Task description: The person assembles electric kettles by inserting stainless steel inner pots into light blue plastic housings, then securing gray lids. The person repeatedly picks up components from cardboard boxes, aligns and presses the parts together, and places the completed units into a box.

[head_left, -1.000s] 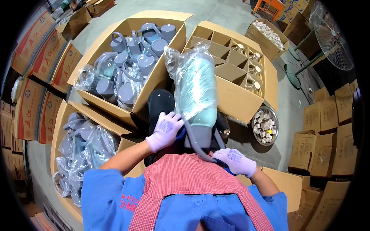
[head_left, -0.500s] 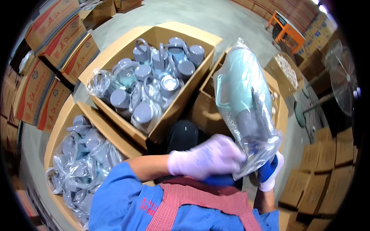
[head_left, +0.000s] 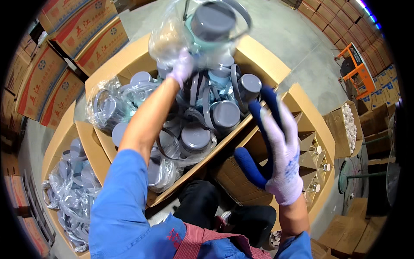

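My left hand (head_left: 183, 68), in a pale lilac glove and blurred, reaches out over the large box on the left and grips a bagged vacuum flask (head_left: 213, 21). The flask has a grey lid, a handle and a pale green body, wrapped in clear plastic. Its lower part is hard to make out. Below it, several bagged flasks (head_left: 226, 114) with grey lids and loop handles fill the cardboard box (head_left: 254, 56). My right hand (head_left: 280, 151), in a lilac glove with blue palm and fingers, is raised with fingers spread and nothing in it.
Beside my right hand stands a box with cardboard dividers (head_left: 307, 144) and shiny silver-tipped pieces. Another box of bagged flasks (head_left: 71, 190) is at the left. Stacked cartons (head_left: 92, 34) rise behind. At the right are a box of small white pieces (head_left: 348, 125) and an orange stand (head_left: 366, 77).
The bagged flask upright at my right hand is gone from there, and that hand is now empty. My left arm has stretched far forward, holding a bagged flask over the box.
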`<action>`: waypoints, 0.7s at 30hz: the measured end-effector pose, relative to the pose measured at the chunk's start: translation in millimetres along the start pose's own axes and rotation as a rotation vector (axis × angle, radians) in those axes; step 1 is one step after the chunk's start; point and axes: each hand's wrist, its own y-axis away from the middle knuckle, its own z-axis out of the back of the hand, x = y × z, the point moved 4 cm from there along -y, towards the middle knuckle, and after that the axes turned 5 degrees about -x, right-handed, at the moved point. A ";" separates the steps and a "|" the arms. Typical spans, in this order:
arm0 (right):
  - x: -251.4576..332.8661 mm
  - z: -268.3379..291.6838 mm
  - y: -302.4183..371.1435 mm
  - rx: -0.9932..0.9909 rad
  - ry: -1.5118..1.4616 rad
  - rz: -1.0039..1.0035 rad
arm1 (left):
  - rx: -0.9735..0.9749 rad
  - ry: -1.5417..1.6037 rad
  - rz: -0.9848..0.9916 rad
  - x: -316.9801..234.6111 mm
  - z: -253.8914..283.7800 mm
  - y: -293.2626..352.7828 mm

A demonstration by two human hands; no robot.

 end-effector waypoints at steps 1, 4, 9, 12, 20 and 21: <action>-18.7 -11.6 20.1 0.101 0.024 -0.093 | -0.065 -0.198 -0.060 11.9 12.5 -18.1; -56.9 -17.5 102.1 0.367 0.129 -0.367 | -0.075 -0.664 0.257 23.1 4.2 -23.8; -62.6 21.7 242.5 0.463 0.251 -0.759 | 0.050 -0.819 -0.033 10.6 -33.9 87.6; -44.2 28.4 267.3 0.496 0.207 -0.751 | 0.007 -0.746 -0.215 -38.6 -32.5 109.5; 6.8 47.1 262.1 0.361 0.234 -0.639 | 0.064 -0.455 -0.576 -359.0 -23.5 218.0; 15.5 40.1 257.6 0.249 0.159 -0.549 | 0.063 -0.508 -0.686 -392.9 -18.3 248.7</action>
